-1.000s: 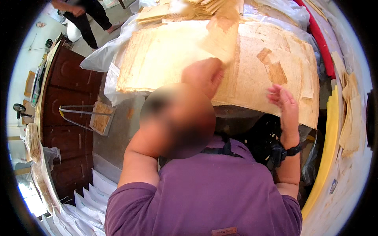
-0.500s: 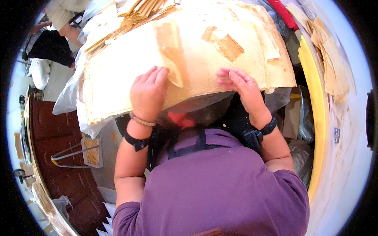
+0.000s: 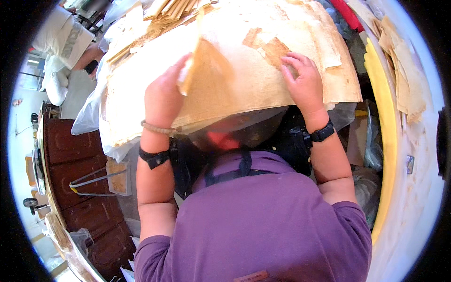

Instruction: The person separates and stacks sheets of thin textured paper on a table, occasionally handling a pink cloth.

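Note:
My left hand (image 3: 163, 91) is closed on the edge of a thin, translucent tan sheet (image 3: 204, 70), which stands raised and partly smeared by motion. Beneath it lies a broad stack of pale tan sheets (image 3: 253, 89). My right hand (image 3: 303, 77) hovers at the right part of the stack, thumb and fingers curved but apart, with nothing seen between them. By its fingertips is a small brown piece of sheet (image 3: 275, 49), lying flat on the stack; whether the fingers touch it I cannot tell.
Folded tan strips (image 3: 169, 9) are heaped at the far left of the stack. Clear plastic (image 3: 89, 113) hangs from its left edge. A yellow padded edge (image 3: 376, 80) runs along the right, with more tan scraps (image 3: 406, 89) beyond. Another person's arm (image 3: 87, 58) shows at the far left.
My left hand has lifted the thin sheet, which lay flat on the stack, and shifted slightly left. My right hand has moved forward and right, to the small brown piece.

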Demonstrator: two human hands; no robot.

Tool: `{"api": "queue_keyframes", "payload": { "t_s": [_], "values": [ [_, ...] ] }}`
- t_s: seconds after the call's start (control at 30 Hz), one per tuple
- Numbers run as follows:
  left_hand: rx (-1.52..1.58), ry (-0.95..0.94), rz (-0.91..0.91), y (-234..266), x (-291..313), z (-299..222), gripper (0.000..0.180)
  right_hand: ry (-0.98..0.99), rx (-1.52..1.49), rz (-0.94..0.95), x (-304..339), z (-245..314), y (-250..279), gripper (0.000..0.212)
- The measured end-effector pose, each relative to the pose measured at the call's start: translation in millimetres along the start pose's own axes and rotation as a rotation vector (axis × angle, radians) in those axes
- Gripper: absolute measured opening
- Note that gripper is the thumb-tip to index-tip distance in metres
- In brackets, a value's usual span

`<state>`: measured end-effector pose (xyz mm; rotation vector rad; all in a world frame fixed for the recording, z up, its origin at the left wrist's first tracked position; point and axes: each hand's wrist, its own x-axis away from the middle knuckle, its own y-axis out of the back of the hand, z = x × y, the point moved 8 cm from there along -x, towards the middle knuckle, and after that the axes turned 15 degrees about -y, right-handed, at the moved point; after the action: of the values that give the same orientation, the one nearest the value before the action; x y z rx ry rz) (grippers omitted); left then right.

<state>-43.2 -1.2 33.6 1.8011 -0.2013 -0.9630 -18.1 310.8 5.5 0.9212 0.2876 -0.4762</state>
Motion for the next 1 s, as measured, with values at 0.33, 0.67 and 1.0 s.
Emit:
{"api": "queue_keyframes", "payload": {
  "t_s": [0.33, 0.67, 1.0],
  "values": [
    [0.362, 0.534, -0.842, 64, 86, 126, 0.039, 0.061, 0.048, -0.012, 7, 3, -1, 0.024],
    [-0.346, -0.135, -0.091, 36, 9, -1, 0.042, 0.032, -0.260, 0.130, 34, 44, -5, 0.018],
    [-0.251, -0.034, 0.004, 14, 42, 7, 0.030, -0.800, -1.011, 1.047, 101, 50, -70, 0.047]
  ]
}}
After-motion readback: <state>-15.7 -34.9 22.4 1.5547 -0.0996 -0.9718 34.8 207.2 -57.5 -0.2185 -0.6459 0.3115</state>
